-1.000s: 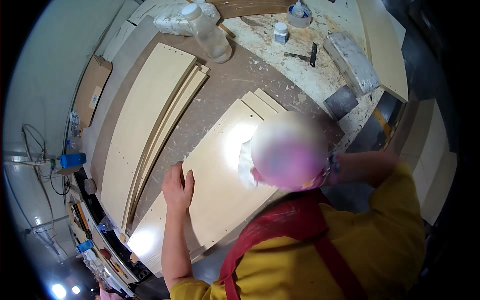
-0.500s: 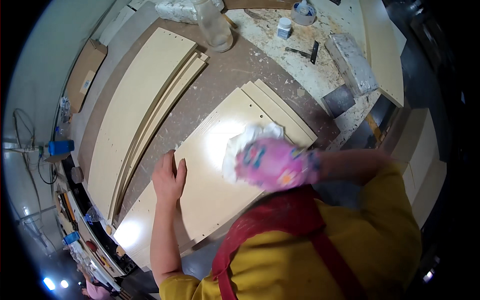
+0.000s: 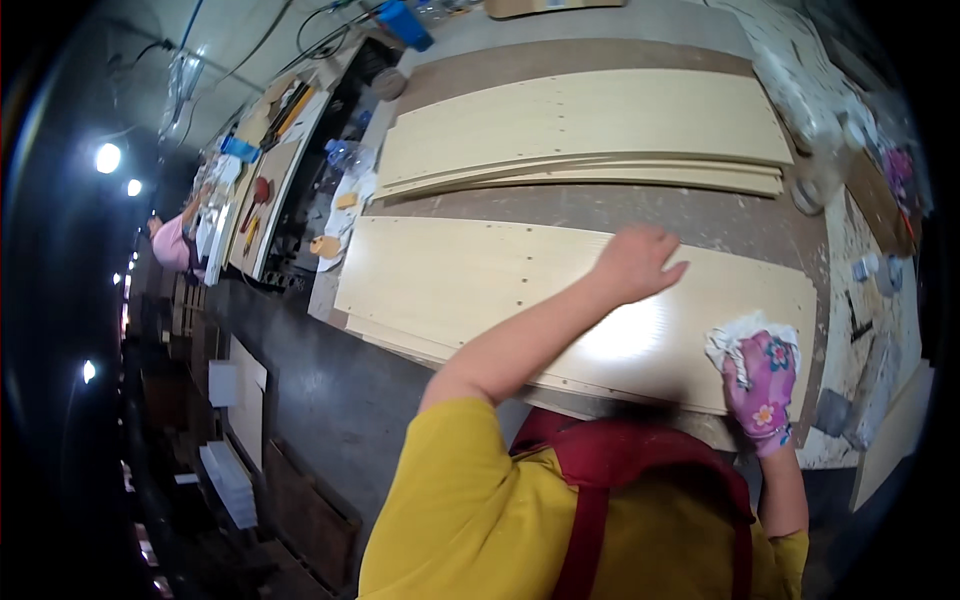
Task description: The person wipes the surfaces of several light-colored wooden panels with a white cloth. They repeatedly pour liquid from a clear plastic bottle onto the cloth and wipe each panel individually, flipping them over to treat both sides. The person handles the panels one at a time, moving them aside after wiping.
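Note:
A long cream board (image 3: 450, 270) with small drilled holes lies on top of a stack on the workbench before me. My right hand (image 3: 765, 395), in a pink flowered glove, presses a crumpled white cloth (image 3: 755, 335) on the board's right end. Over the board's far edge, right of its middle, is my bare left hand (image 3: 637, 262), its fingers apart and nothing in it. Whether it touches the wood I cannot tell. A second stack of cream boards (image 3: 590, 115) lies farther back, beyond a brown strip of bench.
A clear bottle (image 3: 808, 195) and a small white jar (image 3: 865, 267) stand on the right, near a wrapped block (image 3: 875, 385). At the left end are a plastic bottle (image 3: 345, 153) and a blue container (image 3: 405, 25). A person in pink (image 3: 172, 243) is at another bench.
My view has swung left, so the boards now run nearly level across it. The right hand and cloth are at the board's right end; the left hand has moved rightward along the board.

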### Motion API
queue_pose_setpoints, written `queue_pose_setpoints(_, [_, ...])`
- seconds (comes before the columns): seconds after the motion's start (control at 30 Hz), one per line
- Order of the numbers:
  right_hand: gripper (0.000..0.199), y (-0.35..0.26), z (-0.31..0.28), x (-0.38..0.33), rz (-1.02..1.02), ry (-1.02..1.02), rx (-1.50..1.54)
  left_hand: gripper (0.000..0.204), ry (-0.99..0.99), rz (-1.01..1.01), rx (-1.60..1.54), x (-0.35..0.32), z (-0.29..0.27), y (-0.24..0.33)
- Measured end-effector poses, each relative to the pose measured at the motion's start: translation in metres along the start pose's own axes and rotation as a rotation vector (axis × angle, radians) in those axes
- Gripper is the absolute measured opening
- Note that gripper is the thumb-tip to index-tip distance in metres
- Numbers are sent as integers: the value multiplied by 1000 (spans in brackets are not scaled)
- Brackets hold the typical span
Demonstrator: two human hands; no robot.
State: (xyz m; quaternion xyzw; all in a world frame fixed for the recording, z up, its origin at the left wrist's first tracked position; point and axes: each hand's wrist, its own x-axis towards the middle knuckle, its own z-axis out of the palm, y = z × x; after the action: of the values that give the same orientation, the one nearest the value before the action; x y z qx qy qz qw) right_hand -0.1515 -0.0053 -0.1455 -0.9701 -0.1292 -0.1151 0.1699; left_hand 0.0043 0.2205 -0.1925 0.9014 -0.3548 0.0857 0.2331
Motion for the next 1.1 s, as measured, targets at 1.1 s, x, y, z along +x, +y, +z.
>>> queue_pose_setpoints(1.1, [39,-186,7,107,146,115,186,44,337,-589,247,-311,-310,-559])
